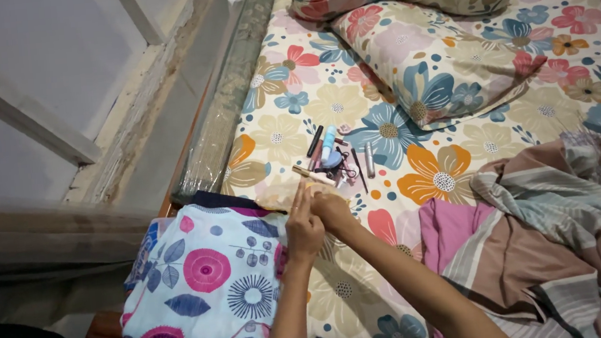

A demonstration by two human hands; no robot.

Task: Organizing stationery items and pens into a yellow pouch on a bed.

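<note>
— How many pillows?
— I count two pillows (443,45) on the bed (275,131). My left hand (304,227) and right hand (332,210) meet beside the cosmetics pile (336,159); grip unclear, cannot tell.

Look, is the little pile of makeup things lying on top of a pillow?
No, the makeup things lie on the flowered sheet, below the pillow and just beyond the left hand and right hand.
</note>
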